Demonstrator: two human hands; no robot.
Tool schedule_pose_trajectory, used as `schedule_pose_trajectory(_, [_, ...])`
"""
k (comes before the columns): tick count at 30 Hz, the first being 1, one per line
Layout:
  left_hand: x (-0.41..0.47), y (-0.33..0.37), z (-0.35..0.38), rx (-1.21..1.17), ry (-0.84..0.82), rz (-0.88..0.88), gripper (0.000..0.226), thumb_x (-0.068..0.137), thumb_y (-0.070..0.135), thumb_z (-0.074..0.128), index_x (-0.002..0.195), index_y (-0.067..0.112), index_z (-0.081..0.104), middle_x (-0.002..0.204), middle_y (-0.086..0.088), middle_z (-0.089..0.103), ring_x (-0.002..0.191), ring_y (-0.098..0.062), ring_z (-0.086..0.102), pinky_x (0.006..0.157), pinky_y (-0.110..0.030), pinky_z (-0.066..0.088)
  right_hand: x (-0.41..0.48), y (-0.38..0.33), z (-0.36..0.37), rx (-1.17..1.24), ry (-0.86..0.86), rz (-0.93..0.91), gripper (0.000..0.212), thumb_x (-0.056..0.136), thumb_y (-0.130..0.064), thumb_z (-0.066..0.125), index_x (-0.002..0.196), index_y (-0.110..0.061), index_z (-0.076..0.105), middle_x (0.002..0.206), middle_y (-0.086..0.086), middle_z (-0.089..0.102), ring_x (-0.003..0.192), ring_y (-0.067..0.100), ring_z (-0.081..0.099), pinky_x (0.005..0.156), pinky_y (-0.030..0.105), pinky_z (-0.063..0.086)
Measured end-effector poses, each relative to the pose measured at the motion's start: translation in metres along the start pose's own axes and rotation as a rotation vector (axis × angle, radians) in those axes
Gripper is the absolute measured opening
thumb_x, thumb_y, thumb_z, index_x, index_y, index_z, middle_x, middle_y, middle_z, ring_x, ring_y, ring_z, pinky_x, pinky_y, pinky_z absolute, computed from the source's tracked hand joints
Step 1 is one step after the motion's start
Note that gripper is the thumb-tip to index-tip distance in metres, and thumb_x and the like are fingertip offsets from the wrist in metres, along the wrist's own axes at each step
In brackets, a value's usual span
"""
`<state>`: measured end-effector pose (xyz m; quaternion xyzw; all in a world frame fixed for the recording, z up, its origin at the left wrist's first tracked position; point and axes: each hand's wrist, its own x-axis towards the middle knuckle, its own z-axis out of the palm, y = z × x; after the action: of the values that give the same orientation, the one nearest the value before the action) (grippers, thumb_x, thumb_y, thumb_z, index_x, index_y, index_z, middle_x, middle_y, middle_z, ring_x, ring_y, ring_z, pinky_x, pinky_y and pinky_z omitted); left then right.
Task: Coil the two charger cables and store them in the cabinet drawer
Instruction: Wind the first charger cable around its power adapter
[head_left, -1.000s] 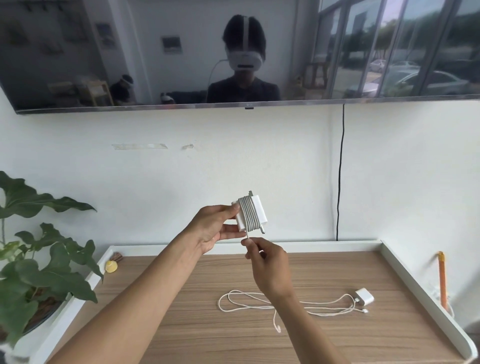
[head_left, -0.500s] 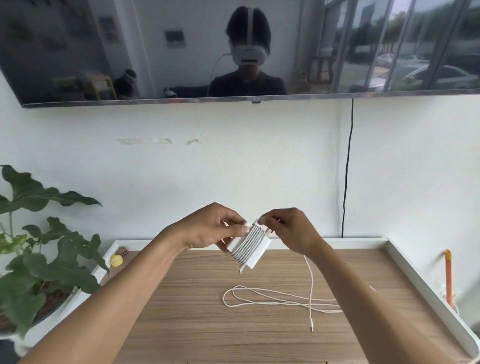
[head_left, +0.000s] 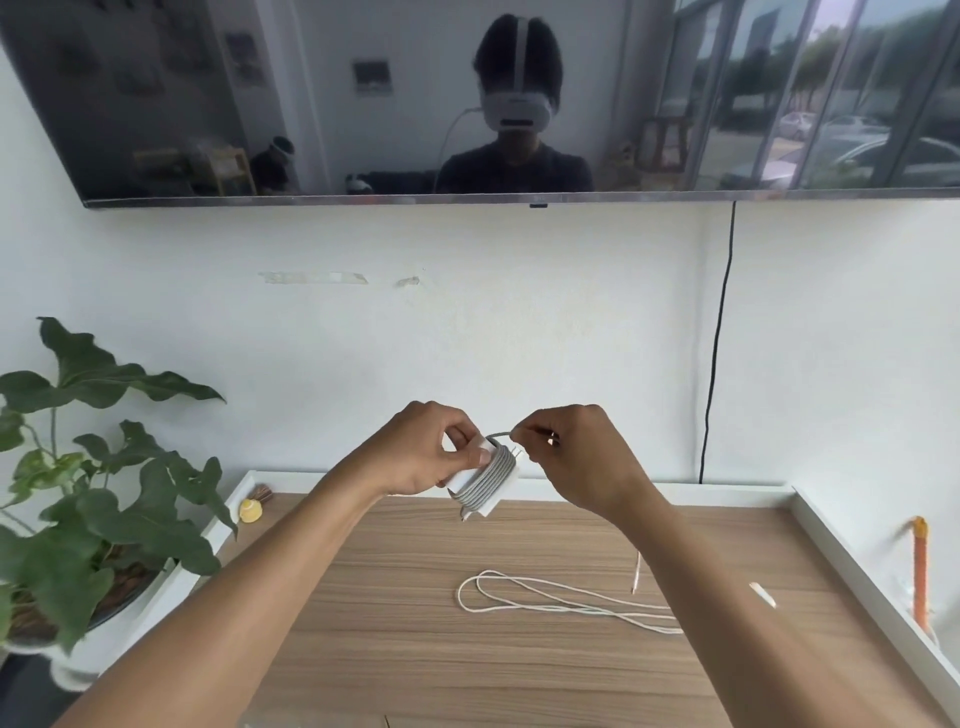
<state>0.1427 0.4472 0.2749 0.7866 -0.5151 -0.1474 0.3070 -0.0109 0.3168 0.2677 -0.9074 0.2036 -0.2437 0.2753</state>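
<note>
My left hand (head_left: 426, 449) grips a white charger block (head_left: 485, 480) with its cable wound tightly round it, held above the back of the wooden cabinet top (head_left: 415, 623). To its right, my right hand (head_left: 576, 457) pinches the free cable end over the block's top; the tail hangs behind my forearm and its plug tip (head_left: 636, 577) shows below. A second white cable (head_left: 545, 603) lies loose in long loops on the wood, partly hidden by my right arm. No drawer is in view.
A white raised rim (head_left: 852, 566) borders the top. A potted plant (head_left: 98, 499) stands at the left, and a small yellow object (head_left: 250, 510) sits in the back left corner. An orange stick (head_left: 920, 571) stands at the right. A black cord (head_left: 717, 343) hangs from the wall screen.
My right hand rose from under the block to its top right, carrying the cable over it. The block tilted and dropped slightly. The hanging tail has grown shorter.
</note>
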Motion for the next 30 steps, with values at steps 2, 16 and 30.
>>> schedule_pose_trajectory(2, [0.002, -0.002, 0.001, 0.004, 0.062, -0.010, 0.016, 0.084, 0.035, 0.071, 0.090, 0.020, 0.070, 0.085, 0.009, 0.071, 0.059, -0.020, 0.069, 0.062, -0.035, 0.054, -0.006, -0.004, 0.006, -0.054, 0.042, -0.033, 0.020, 0.092, -0.027, 0.054, 0.086, -0.022, 0.072, 0.069, -0.011, 0.066, 0.062, 0.010, 0.055, 0.062, 0.032, 0.050])
schedule_pose_trajectory(16, [0.015, 0.012, 0.015, -0.761, 0.146, -0.386, 0.029, 0.084, 0.019, 0.073, 0.098, -0.006, 0.068, 0.086, -0.015, 0.070, 0.059, -0.026, 0.070, 0.068, -0.044, 0.062, -0.046, -0.007, 0.050, 0.271, 0.293, 0.033, 0.040, 0.094, -0.018, 0.054, 0.055, -0.027, 0.047, 0.046, -0.003, 0.038, 0.048, 0.016, 0.031, 0.047, 0.025, 0.028])
schedule_pose_trajectory(30, [0.022, 0.037, 0.029, -1.036, 0.010, -0.331, 0.037, 0.087, 0.023, 0.068, 0.106, -0.009, 0.066, 0.091, -0.014, 0.072, 0.070, -0.028, 0.072, 0.068, -0.041, 0.062, -0.067, 0.011, 0.057, 0.460, 0.363, 0.145, 0.023, 0.095, -0.025, 0.057, 0.077, -0.015, 0.069, 0.060, 0.018, 0.058, 0.052, 0.025, 0.050, 0.054, 0.033, 0.040])
